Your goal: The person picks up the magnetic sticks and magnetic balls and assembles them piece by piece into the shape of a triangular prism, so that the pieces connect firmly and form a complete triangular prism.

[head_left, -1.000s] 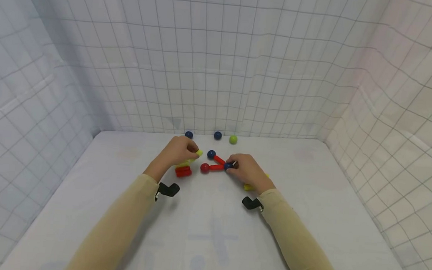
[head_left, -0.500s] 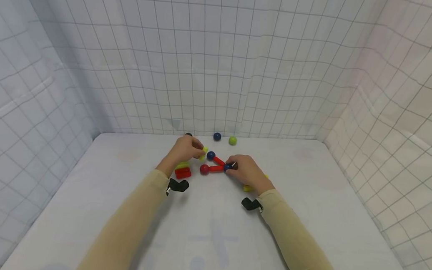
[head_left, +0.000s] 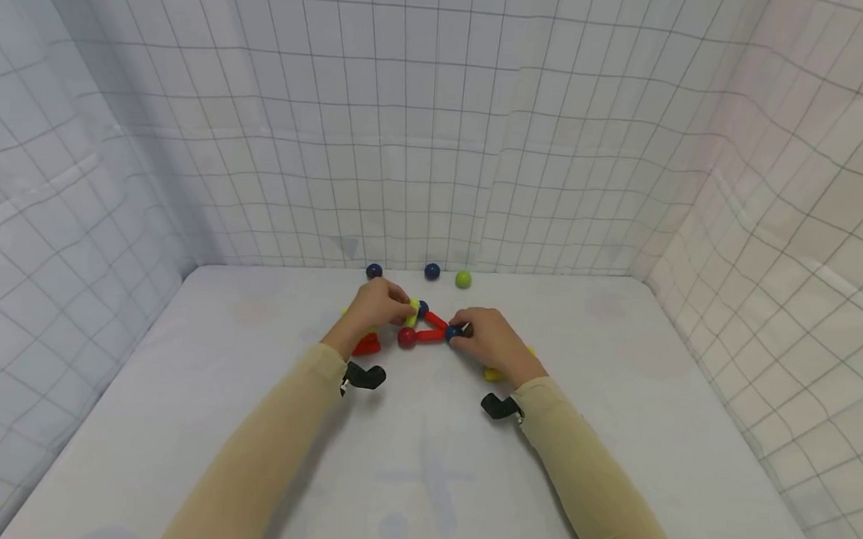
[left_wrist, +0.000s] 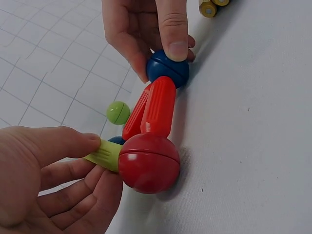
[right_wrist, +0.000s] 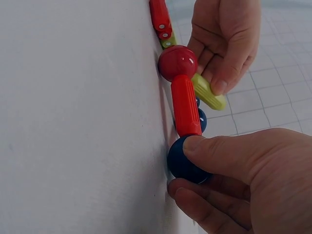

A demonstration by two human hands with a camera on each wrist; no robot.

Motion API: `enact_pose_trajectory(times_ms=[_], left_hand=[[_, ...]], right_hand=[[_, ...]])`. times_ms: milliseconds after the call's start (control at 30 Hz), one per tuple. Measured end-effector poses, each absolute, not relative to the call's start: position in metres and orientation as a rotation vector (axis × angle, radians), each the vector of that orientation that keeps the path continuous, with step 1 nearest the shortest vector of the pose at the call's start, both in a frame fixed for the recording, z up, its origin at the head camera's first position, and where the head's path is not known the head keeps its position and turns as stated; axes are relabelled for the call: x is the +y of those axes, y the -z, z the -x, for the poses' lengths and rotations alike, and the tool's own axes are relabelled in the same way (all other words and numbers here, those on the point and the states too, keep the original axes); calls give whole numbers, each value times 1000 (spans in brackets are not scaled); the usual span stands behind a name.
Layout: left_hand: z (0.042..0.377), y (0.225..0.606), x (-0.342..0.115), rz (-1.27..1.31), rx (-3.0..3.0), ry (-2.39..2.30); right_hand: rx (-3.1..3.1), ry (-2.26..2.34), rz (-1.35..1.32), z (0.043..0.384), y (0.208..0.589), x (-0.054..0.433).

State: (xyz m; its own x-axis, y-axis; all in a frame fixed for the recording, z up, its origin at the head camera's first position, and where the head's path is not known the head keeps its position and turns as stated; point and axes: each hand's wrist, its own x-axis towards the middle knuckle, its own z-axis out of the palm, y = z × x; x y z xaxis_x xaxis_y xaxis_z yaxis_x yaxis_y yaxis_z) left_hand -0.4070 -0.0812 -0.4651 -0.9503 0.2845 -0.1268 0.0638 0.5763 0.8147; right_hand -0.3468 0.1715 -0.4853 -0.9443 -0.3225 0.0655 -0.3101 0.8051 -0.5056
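Note:
My left hand (head_left: 378, 303) pinches a yellow-green magnetic rod (left_wrist: 105, 155) between thumb and fingers. One end of that rod is right at a red ball (left_wrist: 149, 163); in the head view its other end overlaps a blue ball (head_left: 423, 308). Two red rods (left_wrist: 159, 106) run from these two balls and meet in a V at another blue ball (right_wrist: 187, 161). My right hand (head_left: 493, 334) grips this meeting ball between thumb and fingers. The left wrist view mostly hides the far blue ball behind the red one.
Along the back of the white table lie two blue balls (head_left: 374, 271) (head_left: 432, 271) and a green ball (head_left: 463, 279). Red rods (head_left: 367, 345) lie beside my left wrist, yellow rods (head_left: 495, 375) under my right. Gridded cloth walls (head_left: 441, 136) enclose the back and sides.
My left hand has moved right with the yellow-green rod, bringing it up to the red and blue balls at the open side of the V. My right hand stays on its blue ball.

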Motion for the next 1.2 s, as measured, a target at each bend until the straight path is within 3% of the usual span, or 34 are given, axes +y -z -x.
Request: enact_pose_trajectory(times_ms=[1200], left_hand=[[405,468,-68,-196,2587,-1047]], right_hand=[[2977,837,538,347,488,173]])
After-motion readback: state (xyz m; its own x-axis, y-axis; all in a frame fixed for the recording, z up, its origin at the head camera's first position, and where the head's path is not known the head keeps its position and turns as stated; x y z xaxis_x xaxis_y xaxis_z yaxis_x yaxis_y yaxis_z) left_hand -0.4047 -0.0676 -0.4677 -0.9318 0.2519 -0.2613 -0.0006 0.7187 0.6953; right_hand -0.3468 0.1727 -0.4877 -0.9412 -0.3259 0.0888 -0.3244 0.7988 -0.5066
